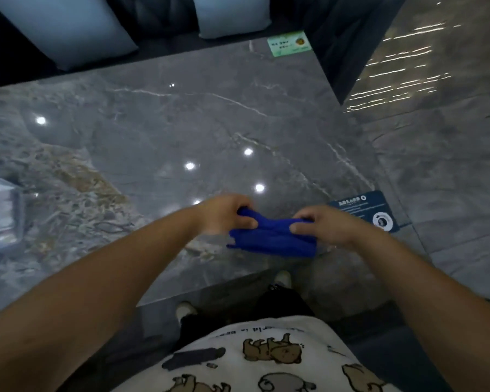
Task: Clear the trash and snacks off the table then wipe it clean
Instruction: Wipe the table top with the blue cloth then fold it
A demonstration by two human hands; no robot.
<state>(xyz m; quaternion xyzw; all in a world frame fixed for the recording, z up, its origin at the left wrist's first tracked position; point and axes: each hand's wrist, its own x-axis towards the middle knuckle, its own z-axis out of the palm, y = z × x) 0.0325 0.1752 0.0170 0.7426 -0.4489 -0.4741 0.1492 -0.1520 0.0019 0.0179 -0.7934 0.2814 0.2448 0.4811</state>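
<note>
Green card (289, 43): lay flat at the far right corner of the worktop (164, 131), printed with a small round picture; writing too blurred to read.
Dark blue card (371, 212): lay flat at the near right edge of the worktop, just beyond the right hand; bore lines of white text and a round white emblem, none of it legible.
Shirt (266, 360): pale, printed with cartoon bears; a line of dark lettering ran upside down along the hem, only partly readable.
Clear plastic container (0, 213): stood at the far left edge of the worktop, cut off by the frame; red and blue printing showed through its wall, contents impossible to make out.
Blue cloth (272, 236): bunched and folded, stretched between both hands over the near right part of the worktop; touching the surface or held just above it, impossible to tell.
Left hand (224, 213): fingers curled round the left end of the cloth, thumb on the near side.
Right hand (320, 224): pinched the right end of the cloth, thumb on the near side, fingers over the far side.
Worktop: glossy grey marble with white veins, mirroring round ceiling lights.
Pillows (68, 24): two pale ones, propped on the dark sofa (159, 15) beyond the far edge.
Shoes (283, 278): pale, seen on the floor below the near edge.
</note>
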